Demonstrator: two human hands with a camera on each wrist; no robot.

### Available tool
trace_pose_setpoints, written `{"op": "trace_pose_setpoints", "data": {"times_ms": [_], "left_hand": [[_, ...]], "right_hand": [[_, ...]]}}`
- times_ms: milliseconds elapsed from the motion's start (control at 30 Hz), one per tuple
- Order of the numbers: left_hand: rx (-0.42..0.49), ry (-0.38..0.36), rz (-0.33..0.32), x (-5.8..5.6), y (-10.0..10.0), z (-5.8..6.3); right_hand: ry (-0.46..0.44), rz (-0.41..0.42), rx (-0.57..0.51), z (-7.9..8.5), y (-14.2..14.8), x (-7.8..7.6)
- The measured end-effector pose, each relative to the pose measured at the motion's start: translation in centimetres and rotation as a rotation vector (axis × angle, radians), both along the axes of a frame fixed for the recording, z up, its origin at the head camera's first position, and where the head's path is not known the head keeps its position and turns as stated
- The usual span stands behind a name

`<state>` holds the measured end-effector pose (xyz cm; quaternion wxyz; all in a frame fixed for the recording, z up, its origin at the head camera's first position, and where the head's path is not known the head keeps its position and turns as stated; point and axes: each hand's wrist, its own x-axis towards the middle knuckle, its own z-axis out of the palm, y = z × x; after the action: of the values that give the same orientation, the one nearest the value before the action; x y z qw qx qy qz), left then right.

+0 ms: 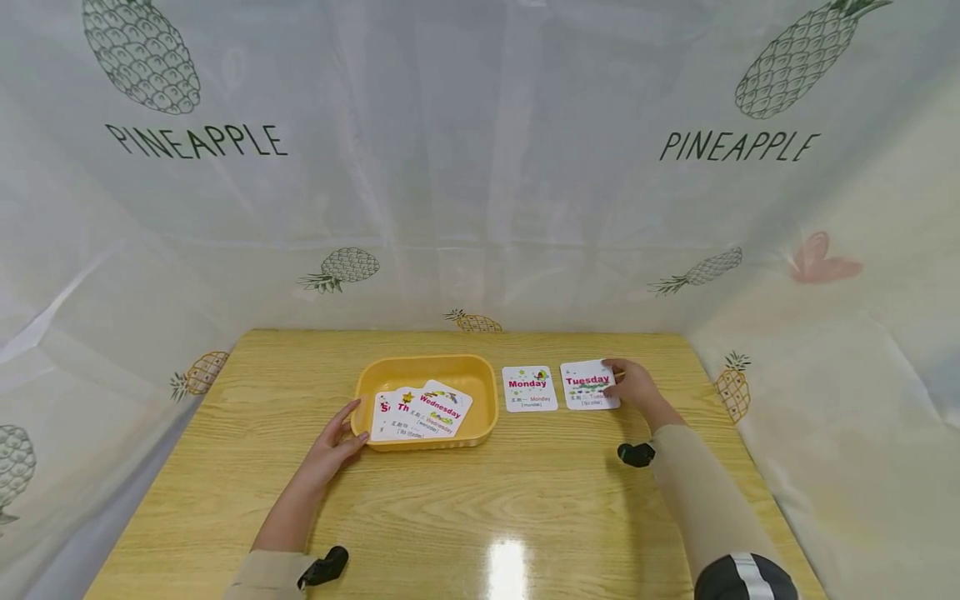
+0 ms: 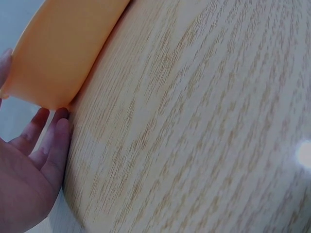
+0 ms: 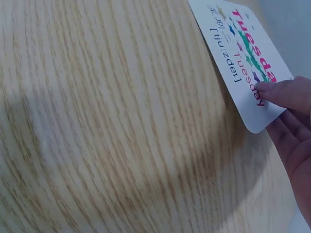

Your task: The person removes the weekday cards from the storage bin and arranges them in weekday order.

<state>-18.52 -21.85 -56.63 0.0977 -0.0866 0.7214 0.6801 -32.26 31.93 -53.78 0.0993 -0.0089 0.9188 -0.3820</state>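
My left hand point(image 1: 332, 446) rests against the left end of a yellow plastic tray point(image 1: 486, 373); in the left wrist view its fingers point(image 2: 58, 145) touch the tray's point(image 2: 63, 53) outer wall. In the tray lie overlapping white cards; the top one point(image 1: 442, 408) reads "Wednesday", and those beneath are partly covered. Farther right, my right hand point(image 1: 637, 390) pinches the right edge of the "Tuesday" card point(image 1: 581, 387). In the right wrist view the thumb is on top of this card point(image 3: 243, 92), with fingers below. Left of it, the "Monday" card point(image 1: 529, 388) lies flat.
The wooden table point(image 1: 450, 508) has its far edge just behind the tray and cards. A pale curtain point(image 1: 480, 183) printed with pineapples hangs behind and at both sides. Light glares off the table's near part.
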Motion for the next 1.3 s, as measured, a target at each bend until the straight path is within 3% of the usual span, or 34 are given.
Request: {"op": "trace_pose_setpoints", "data": {"times_ms": [833,1300], "left_hand": [[-0.003,0.008,0.002,0.0,0.1,0.1],[-0.002,0.017,-0.010,0.0,0.1,0.0]], "right_hand": [[-0.036,0.009,0.024,-0.9,-0.3,-0.5],[-0.022,0.072,0.188,-0.9,-0.5,-1.4]]}}
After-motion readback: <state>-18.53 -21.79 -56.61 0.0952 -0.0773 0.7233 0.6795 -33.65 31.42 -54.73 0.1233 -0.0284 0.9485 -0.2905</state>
